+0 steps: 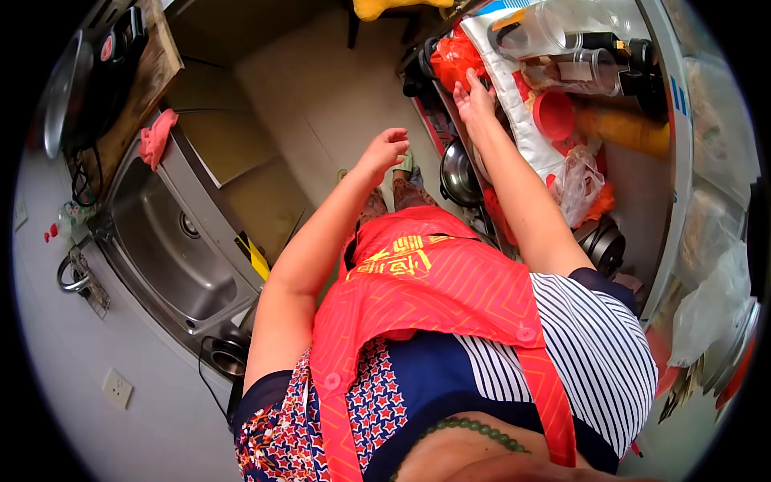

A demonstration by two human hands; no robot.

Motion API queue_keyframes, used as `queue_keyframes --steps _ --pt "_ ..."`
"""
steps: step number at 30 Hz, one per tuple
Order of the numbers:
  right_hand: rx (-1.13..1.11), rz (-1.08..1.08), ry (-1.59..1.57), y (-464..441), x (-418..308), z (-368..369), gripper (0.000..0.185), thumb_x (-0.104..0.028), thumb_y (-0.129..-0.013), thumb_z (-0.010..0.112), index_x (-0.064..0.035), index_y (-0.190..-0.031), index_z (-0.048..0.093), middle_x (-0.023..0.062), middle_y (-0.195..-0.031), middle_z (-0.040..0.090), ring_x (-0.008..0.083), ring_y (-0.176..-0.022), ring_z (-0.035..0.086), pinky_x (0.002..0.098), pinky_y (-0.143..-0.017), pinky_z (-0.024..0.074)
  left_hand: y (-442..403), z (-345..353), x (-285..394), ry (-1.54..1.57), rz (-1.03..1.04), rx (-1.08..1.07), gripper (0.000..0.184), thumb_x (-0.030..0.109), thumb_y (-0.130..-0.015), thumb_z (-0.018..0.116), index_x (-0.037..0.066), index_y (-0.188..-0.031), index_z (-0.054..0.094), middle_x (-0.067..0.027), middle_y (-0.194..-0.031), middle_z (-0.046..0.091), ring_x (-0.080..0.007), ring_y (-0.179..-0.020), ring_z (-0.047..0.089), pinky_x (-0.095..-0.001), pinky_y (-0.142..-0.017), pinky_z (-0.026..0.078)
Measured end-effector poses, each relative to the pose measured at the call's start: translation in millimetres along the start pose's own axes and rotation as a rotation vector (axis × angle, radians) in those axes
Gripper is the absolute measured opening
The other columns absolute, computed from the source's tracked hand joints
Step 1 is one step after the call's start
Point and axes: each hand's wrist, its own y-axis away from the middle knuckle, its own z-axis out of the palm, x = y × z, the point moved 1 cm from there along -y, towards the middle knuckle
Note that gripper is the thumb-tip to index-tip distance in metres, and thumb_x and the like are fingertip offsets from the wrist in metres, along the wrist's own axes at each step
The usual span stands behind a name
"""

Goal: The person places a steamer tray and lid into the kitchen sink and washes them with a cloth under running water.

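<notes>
My right hand (475, 98) reaches to a shelf on the right, its fingers apart at the near edge of a crumpled red plastic bag (456, 58). Whether the fingertips touch the bag I cannot tell. Beside that hand lies a white sheet or bag (514, 104) along the shelf, with a round red lid (553, 116) next to it. My left hand (384, 154) hangs in the air over the floor, fingers loosely bent and apart, holding nothing.
At left are a steel sink (173, 241) and a pink cloth (157, 139) on its rim. Clear plastic cups (590, 72) and a crumpled clear bag (577, 185) fill the right-hand shelf. A metal pot (461, 175) stands below my right forearm.
</notes>
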Motion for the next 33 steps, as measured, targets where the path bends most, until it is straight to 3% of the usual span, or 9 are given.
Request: queue_keyframes --steps 5,10,13,15,20,22,25,29,33 --pt "-0.071 0.164 -0.054 -49 -6 -17 0.040 -0.012 -0.078 0.071 -0.0177 -0.111 0.048 -0.0012 -0.074 0.056 0.0091 -0.052 0.050 0.0197 -0.043 0.0413 4 18 -12 -0.017 -0.016 0.000 0.049 0.016 -0.085 0.059 0.010 -0.131 0.042 -0.0057 -0.126 0.049 -0.0166 -0.106 0.051 -0.0322 -0.088 0.044" --pt "-0.199 0.020 -0.086 -52 11 -27 0.016 -0.009 -0.089 0.052 -0.0164 -0.103 0.050 0.0000 -0.076 0.053 0.0093 -0.049 0.044 0.0215 -0.041 0.0392 -10 30 26 -0.033 0.253 0.158 0.068 0.013 -0.082 0.063 0.016 -0.141 0.027 -0.0106 -0.140 0.031 -0.0188 -0.109 0.050 -0.0333 -0.088 0.045" --pt "-0.080 0.018 -0.148 -10 25 -69 0.027 -0.008 -0.091 0.048 -0.0180 -0.117 0.045 0.0064 -0.104 0.057 0.0175 -0.079 0.057 0.0318 -0.059 0.0478 -37 49 34 -0.117 0.529 0.133 0.075 0.010 -0.080 0.064 0.017 -0.143 0.024 -0.0113 -0.144 0.024 -0.0195 -0.112 0.048 -0.0339 -0.090 0.045" --pt "-0.045 -0.010 -0.222 6 36 -95 0.030 -0.008 -0.092 0.047 -0.0165 -0.120 0.043 0.0075 -0.117 0.054 0.0222 -0.097 0.056 0.0371 -0.073 0.0501 -76 60 30 -0.252 0.731 0.076 0.076 0.007 -0.079 0.065 0.015 -0.143 0.025 -0.0115 -0.146 0.021 -0.0208 -0.117 0.045 -0.0340 -0.094 0.043" --pt "0.276 0.053 -0.272 -7 36 -178 0.024 -0.015 -0.094 0.039 -0.0083 -0.116 0.048 0.0114 -0.115 0.055 0.0236 -0.101 0.057 0.0391 -0.083 0.0522 -135 133 -23 -0.473 0.679 -0.248 0.067 0.015 -0.079 0.066 0.004 -0.137 0.034 -0.0155 -0.138 0.037 -0.0253 -0.125 0.039 -0.0344 -0.103 0.034" --pt "0.197 0.065 -0.263 -19 24 -188 0.028 -0.019 -0.093 0.039 -0.0049 -0.115 0.051 0.0121 -0.113 0.058 0.0250 -0.103 0.058 0.0389 -0.088 0.0513 -130 154 -27 -0.560 0.638 -0.303 0.067 0.021 -0.078 0.066 0.003 -0.135 0.036 -0.0178 -0.137 0.039 -0.0279 -0.127 0.038 -0.0351 -0.104 0.033" --pt "-0.103 0.156 -0.267 -56 16 -200 0.032 -0.022 -0.090 0.043 -0.0051 -0.117 0.050 0.0139 -0.115 0.057 0.0277 -0.105 0.057 0.0429 -0.091 0.0496 -130 157 -31 -0.563 0.590 -0.092 0.051 0.017 -0.079 0.064 0.004 -0.125 0.048 -0.0161 -0.118 0.055 -0.0237 -0.106 0.055 -0.0343 -0.091 0.044" --pt "-0.042 0.093 -0.274 -83 18 -190 0.032 -0.021 -0.090 0.044 -0.0048 -0.116 0.051 0.0137 -0.115 0.057 0.0278 -0.104 0.057 0.0429 -0.090 0.0496 -179 96 -24 -0.207 0.403 0.325 0.031 0.003 -0.077 0.061 0.005 -0.108 0.057 -0.0074 -0.094 0.061 -0.0174 -0.086 0.057 -0.0296 -0.078 0.047" --pt "-0.002 0.059 -0.268 -84 23 -196 0.031 -0.021 -0.090 0.044 -0.0044 -0.116 0.051 0.0135 -0.114 0.057 0.0280 -0.103 0.057 0.0430 -0.090 0.0497 -225 34 5 -0.144 0.335 0.499 0.045 -0.003 -0.075 0.057 0.003 -0.119 0.049 -0.0075 -0.104 0.057 -0.0174 -0.093 0.054 -0.0284 -0.076 0.046"
